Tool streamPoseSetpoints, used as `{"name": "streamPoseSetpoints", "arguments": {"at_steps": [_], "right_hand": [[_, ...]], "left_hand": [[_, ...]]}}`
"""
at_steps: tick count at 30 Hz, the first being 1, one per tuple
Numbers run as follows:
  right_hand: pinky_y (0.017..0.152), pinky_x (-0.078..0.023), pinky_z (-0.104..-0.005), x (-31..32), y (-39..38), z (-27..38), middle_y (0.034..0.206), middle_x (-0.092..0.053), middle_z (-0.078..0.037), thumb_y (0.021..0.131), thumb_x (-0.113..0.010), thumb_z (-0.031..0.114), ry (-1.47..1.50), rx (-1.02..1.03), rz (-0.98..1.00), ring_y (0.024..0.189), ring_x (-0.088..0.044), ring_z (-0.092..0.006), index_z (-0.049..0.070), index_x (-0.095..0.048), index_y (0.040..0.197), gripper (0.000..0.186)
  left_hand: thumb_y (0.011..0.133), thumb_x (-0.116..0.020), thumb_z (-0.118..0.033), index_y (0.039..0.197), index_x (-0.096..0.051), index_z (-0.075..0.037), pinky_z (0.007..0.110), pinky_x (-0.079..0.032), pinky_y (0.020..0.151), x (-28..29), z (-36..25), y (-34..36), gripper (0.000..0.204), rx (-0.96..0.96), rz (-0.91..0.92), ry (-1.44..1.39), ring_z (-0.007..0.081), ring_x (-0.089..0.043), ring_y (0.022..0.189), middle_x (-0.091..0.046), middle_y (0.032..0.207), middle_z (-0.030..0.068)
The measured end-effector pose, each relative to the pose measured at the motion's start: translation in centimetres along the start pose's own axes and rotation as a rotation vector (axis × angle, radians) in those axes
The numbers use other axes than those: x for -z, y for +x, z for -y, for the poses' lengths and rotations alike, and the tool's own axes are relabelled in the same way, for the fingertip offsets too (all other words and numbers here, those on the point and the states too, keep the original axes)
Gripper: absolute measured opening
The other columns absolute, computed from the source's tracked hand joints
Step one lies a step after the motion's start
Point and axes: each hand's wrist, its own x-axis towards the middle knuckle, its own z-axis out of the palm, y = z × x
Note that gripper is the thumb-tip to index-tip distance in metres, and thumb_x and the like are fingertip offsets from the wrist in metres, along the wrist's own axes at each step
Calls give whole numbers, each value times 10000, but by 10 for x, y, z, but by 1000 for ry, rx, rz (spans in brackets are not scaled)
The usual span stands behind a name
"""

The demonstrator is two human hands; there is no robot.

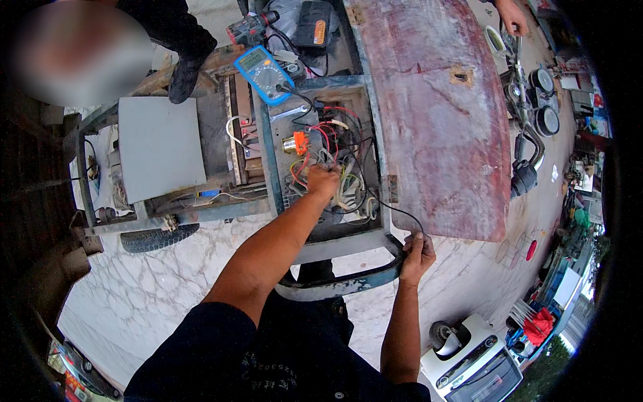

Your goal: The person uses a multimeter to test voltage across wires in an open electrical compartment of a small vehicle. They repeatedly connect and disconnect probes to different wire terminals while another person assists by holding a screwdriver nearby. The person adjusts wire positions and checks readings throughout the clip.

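Note:
My left hand (323, 181) reaches into an open compartment of a metal frame, its fingers closed among the wires; what they pinch is too small to make out. Red, yellow, white and black wires (346, 189) crowd around it. Just above sits an orange connector (301, 143). My right hand (416, 257), at the compartment's lower right, pinches a thin black cable (395, 208) that runs up into the wiring. A blue multimeter (263, 75) lies at the compartment's upper left, with a black lead plugged in. Close by rests a wrench (289, 113).
A worn red panel (435, 114) stands along the right, with motorcycle handlebars (526, 100) beyond. A drill (252, 27) and black case (314, 24) lie at the top. A grey board (161, 149) covers the left frame. Another person's hand (513, 18) shows top right, a shoe (186, 75) top left.

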Motion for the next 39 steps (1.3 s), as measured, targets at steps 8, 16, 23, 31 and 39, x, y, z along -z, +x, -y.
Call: {"name": "streamPoseSetpoints", "arguments": {"at_steps": [8, 16, 23, 31, 39], "right_hand": [[552, -358, -227, -16, 0, 8, 662, -554, -18, 946, -548, 225, 71, -25, 28, 581, -445, -67, 4, -585, 784, 276], [553, -360, -215, -7, 1, 4, 680, -557, -9, 946, -548, 220, 27, -6, 40, 582, -444, -58, -12, -607, 841, 262], [537, -352, -208, -12, 1, 4, 682, -564, -16, 951, -546, 224, 63, -22, 40, 575, -445, -55, 3, -618, 865, 248], [535, -354, -212, -9, 0, 5, 674, -560, -15, 949, -549, 225, 75, -29, 22, 571, -444, -63, 9, -599, 824, 255], [545, -354, -217, -4, 0, 5, 695, -558, -18, 953, -544, 234, 39, -33, 44, 593, -449, -63, -15, -611, 861, 273]], "left_hand": [[795, -648, -272, 758, -684, 11, 429, -492, 642, 18, -5, 10, 288, 136, 29, -12, 383, -652, 695, -642, 717, 246], [771, -698, -223, 711, -635, 77, 405, -469, 598, 22, -31, -6, 312, 212, 10, -78, 313, -641, 615, -640, 660, 203], [773, -702, -227, 703, -625, 65, 399, -452, 561, 14, 0, 8, 310, 174, -46, -209, 279, -595, 554, -619, 625, 170], [781, -681, -213, 724, -632, 60, 387, -435, 528, 24, -31, -2, 284, 247, 85, -223, 234, -576, 531, -614, 602, 130], [875, -644, -193, 958, -626, -24, 312, -509, 552, 30, -54, -5, 189, 403, 153, -186, 177, -605, 692, -641, 885, 76]]}}
